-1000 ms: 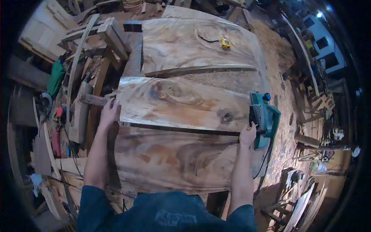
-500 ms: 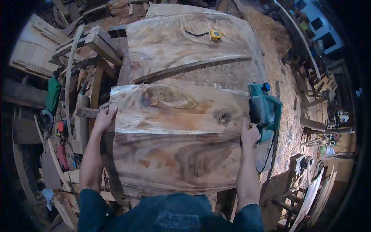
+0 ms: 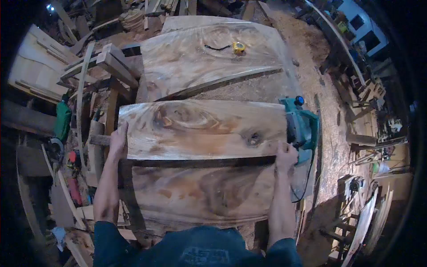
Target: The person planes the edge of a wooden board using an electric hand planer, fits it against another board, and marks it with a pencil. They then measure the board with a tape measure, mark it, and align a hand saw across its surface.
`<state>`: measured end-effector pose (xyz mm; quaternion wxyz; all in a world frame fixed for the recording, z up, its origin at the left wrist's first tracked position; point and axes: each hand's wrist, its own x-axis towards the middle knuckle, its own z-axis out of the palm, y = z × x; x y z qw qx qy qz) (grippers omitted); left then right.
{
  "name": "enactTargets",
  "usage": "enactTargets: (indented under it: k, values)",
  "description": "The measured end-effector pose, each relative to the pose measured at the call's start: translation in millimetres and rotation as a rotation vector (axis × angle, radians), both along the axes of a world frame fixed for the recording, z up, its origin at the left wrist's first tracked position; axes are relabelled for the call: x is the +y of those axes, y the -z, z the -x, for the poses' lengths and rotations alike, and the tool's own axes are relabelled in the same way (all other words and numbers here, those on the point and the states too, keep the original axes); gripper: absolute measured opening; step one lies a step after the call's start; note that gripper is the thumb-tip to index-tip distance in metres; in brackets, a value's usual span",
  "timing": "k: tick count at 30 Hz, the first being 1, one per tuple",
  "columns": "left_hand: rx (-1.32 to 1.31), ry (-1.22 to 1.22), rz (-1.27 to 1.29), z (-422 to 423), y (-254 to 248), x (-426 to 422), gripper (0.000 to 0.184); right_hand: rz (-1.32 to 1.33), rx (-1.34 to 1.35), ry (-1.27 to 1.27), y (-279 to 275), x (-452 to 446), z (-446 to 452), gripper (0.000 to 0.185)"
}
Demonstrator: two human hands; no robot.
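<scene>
A wooden board point(image 3: 200, 138) with dark swirling grain and a knot spans the space between my hands. My left hand point(image 3: 118, 141) is closed on its left end. At the right end, near the near corner, my right hand point(image 3: 286, 155) grips the board with fingers bent. A dark gap shows under the board's near edge, above a larger wood slab point(image 3: 204, 189). Just past the right end, close to my right hand, stands a teal power planer point(image 3: 302, 124) with a blue knob and a dark cord.
Another wide wood piece point(image 3: 187, 62) lies farther back with a yellow tape measure point(image 3: 239, 47) on it. Stacked timber beams point(image 3: 116, 66) and a green tool point(image 3: 62, 120) are at the left. Sawdust point(image 3: 329, 155) covers the floor at the right, beside wood scraps.
The board's near edge has come up and toward me, opening a dark gap above the slab below. Both hands stay on its ends. The whole view has shifted slightly.
</scene>
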<state>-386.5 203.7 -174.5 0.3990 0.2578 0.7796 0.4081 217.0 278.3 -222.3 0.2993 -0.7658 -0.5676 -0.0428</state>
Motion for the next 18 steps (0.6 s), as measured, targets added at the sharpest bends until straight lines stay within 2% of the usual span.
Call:
enactTargets:
  k: [2, 4, 6, 7, 8, 11, 12, 13, 16, 18]
  values:
    - [0.164, 0.044, 0.035, 19, 7, -1, 0.061, -0.160, 0.000, -0.029, -21, -22, 8, 0.034]
    - [0.326, 0.081, 0.038, 44, 9, 11, 0.057, -0.038, 0.171, -0.011, -47, -68, 18, 0.034]
    - [0.547, 0.173, 0.034, 41, -11, 27, 0.057, 0.248, 0.078, 0.177, -54, -128, 23, 0.042]
    - [0.650, 0.219, 0.036, 30, -26, 36, 0.057, 0.098, 0.236, 0.067, -30, -163, 14, 0.060]
    - [0.594, 0.284, 0.127, 8, -63, 50, 0.057, 0.085, 0.251, 0.057, -25, -195, 18, 0.052]
    - [0.850, 0.567, 0.057, 1, -60, 102, 0.057, 0.123, 0.199, 0.044, -52, -279, 58, 0.030]
    - [0.846, 0.621, 0.136, 0, -54, 128, 0.056, 0.500, 0.393, 0.212, -28, -322, 41, 0.048]
    - [0.834, 0.684, 0.213, -6, -41, 153, 0.054, 0.654, 0.456, 0.269, -20, -329, 46, 0.049]
    - [0.355, 0.575, -0.267, -42, -2, 220, 0.044, 0.512, 0.437, 0.056, -28, -280, 77, 0.053]
    - [0.002, 0.342, -0.438, -108, 1, 253, 0.037, 0.412, 0.396, -0.092, -35, -239, 91, 0.056]
